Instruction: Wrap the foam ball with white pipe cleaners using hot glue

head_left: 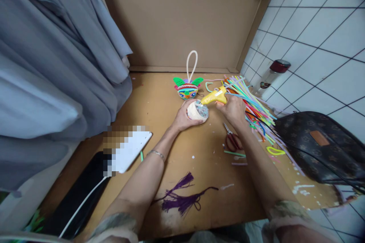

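Counts: 2 hands, 1 item each, hands apart from each other. Left hand [184,117] is clasped around 1 white-wrapped round piece [194,111], near mid-table, grey speckled face tilted up and right. Right hand [235,108] is wrapped around the grip of 1 yellow glue gun [214,96], nozzle at the piece's upper rim; can't tell if it touches. Just behind the piece: 1 colourful animal-head ornament [187,92], 2 green ears, 1 white loop on top. Also 1 pair of scissors [233,141] by the right forearm, at least 2 purple tassels [181,203] between the forearms, 1 yellow loop [275,150], 1 bottle [270,76], 1 patterned bag [322,146], 1 white device [135,149] on a white cable. Pipe cleaners [253,102]: one pile, too many to count. Edges: table [159,121] ends at a brown panel [182,19] in back, a tiled wall [316,19] on the right, the person's body in front. Left side hemmed by a curtain [57,68]. Room: widest stretch lies left of the left hand, toward the curtain; right hand is tight against the pile, black cord [265,126] trailing over the bag.
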`<action>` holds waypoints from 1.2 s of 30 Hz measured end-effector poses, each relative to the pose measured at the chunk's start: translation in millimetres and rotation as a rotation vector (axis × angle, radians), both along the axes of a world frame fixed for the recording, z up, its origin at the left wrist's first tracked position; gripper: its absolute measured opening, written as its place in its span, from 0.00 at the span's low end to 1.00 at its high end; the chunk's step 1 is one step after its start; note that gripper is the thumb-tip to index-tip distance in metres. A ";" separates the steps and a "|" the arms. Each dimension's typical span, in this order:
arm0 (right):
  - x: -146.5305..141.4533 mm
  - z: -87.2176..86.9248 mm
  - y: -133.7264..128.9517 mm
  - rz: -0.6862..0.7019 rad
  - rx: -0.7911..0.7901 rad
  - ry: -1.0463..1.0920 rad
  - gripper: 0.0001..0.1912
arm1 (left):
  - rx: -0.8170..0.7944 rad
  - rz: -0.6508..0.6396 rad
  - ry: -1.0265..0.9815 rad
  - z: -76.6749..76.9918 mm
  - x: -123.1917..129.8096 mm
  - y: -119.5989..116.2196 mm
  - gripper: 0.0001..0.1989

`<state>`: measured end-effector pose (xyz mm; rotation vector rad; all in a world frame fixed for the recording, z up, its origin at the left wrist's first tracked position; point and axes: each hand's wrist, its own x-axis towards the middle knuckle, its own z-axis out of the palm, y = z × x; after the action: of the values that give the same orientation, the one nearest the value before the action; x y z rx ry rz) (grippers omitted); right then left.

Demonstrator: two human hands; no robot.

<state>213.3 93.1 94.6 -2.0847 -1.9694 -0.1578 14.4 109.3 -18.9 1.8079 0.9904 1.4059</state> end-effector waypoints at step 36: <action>4.9 -13.1 9.4 0.057 0.056 0.026 0.18 | 0.019 -0.004 0.008 0.1 -0.1 0.3 0.43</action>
<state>218.2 102.4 81.5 -1.9837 -1.9842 -0.1721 14.4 109.6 -18.8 1.8289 0.9802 1.4112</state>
